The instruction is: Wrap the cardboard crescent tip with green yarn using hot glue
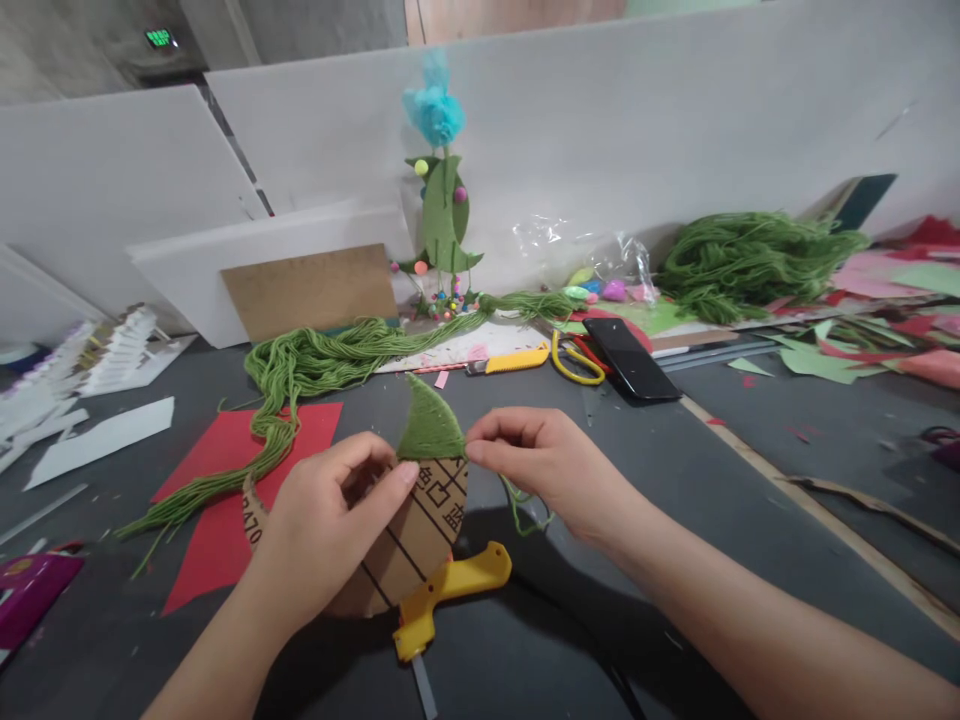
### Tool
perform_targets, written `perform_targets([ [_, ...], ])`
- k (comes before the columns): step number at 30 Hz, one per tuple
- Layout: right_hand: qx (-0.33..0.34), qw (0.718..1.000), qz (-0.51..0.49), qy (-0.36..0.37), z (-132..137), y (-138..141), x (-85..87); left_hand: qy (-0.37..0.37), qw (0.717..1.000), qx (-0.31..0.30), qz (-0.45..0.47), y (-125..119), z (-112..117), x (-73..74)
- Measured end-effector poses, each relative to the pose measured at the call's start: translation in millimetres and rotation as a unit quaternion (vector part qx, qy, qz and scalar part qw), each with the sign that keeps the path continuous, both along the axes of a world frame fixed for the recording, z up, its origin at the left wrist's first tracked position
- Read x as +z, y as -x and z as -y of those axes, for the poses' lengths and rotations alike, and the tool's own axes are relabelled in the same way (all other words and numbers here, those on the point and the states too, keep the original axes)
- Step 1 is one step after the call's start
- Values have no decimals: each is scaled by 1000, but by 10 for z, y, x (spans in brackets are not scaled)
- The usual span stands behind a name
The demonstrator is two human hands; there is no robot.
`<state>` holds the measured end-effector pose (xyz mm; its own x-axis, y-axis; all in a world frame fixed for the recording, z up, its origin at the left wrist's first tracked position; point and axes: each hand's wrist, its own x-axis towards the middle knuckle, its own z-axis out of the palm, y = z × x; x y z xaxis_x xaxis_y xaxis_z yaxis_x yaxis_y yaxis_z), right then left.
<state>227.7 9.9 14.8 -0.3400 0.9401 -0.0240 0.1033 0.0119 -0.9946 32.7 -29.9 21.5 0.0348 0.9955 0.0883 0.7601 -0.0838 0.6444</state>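
Note:
My left hand (330, 530) grips a leaf-shaped piece of cardboard (416, 540), thumb pressed on its front. The cardboard's pointed top is wound with green yarn (429, 425). My right hand (536, 465) pinches the yarn strand at the right edge of the wound part. A loose end of yarn (525, 510) dangles below that hand. A yellow glue gun (446, 590) lies on the table just under the cardboard.
A long green yarn hank (315, 365) crosses a red sheet (225, 490) on the left. Behind lie a yellow box cutter (510, 360), scissors (577, 360), a black phone (630, 355), a finished green craft tree (442, 215) and another yarn pile (750, 260). Paper scraps (862, 350) cover the right.

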Motion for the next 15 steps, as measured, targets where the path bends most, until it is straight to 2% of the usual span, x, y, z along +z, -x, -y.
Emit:
perform_targets([
  [6, -47, 995, -65, 58, -4, -24, 44, 58, 998, -38, 1, -28, 99, 46],
  [10, -37, 993, -83, 80, 3, -31, 68, 112, 986, -81, 95, -18, 66, 12],
  [15, -34, 991, -103, 74, 41, -15, 90, 126, 971, -63, 192, 55, -35, 0],
])
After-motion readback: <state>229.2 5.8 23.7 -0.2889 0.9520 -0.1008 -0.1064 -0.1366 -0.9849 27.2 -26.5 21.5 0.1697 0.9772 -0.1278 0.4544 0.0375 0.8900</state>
